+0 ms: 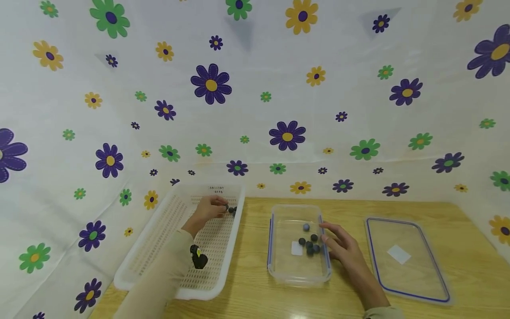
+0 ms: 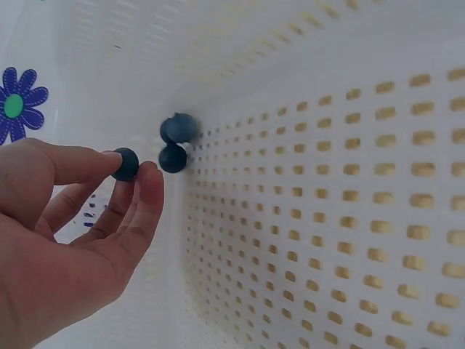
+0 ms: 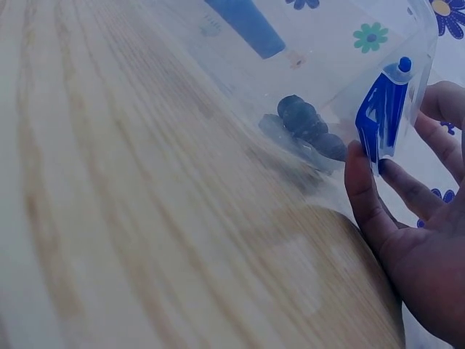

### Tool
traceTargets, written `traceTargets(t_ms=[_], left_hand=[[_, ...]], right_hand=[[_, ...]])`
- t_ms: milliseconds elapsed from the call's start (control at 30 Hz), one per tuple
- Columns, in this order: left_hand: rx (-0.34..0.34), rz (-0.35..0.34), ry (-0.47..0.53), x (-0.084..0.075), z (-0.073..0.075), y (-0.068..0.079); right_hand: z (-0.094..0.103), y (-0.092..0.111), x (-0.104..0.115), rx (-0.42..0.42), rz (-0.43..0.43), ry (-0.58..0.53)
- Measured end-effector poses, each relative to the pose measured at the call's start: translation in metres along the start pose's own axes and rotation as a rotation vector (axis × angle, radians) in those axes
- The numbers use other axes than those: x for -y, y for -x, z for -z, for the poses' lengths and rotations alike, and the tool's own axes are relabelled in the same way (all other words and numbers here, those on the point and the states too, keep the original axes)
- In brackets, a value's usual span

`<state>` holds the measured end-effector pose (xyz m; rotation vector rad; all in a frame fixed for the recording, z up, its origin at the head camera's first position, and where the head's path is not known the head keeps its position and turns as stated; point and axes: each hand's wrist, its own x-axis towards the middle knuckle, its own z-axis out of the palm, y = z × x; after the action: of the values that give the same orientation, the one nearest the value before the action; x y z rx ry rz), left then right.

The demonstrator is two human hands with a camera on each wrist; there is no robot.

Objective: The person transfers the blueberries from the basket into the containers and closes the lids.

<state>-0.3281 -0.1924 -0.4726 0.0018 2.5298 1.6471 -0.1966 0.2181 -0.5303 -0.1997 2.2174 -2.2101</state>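
Head view: a dark ball (image 2: pixel 125 165) is pinched at the fingertips of the left hand (image 1: pixel 210 208) inside a white basket (image 1: pixel 199 293), while a clear box (image 1: pixel 299 279) is touched by the right hand (image 1: pixel 347 249).
Three more balls (image 2: pixel 179 129) are gathered in the basket's far right corner, just beside the held one, and a small black figure (image 1: pixel 199 260) is seen nearer the front; several box balls (image 1: pixel 309 244) are contained in the clear box, mostly clustered toward its right wall. The held ball is gripped between the ends of the left fingers; it is round, so a direction or long axis cannot be told. The right fingers are laid loosely, spread at the box's right side by a blue latch (image 3: pixel 385 109). A blue-edged lid (image 1: pixel 410 274) is laid flat on the worktop (image 1: pixel 342 303).
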Motion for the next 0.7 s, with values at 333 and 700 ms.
traceTargets(t_ms=[333,700], left_hand=[[0.057,-0.073,0.140,-0.041,-0.007,0.025],[0.088,-0.231,0.230,-0.089,-0.026,0.069]], right_hand=[[0.002,-0.001,0.000,-0.006,-0.016,0.021],[0.000,-0.001,-0.001,-0.007,-0.024,0.018]])
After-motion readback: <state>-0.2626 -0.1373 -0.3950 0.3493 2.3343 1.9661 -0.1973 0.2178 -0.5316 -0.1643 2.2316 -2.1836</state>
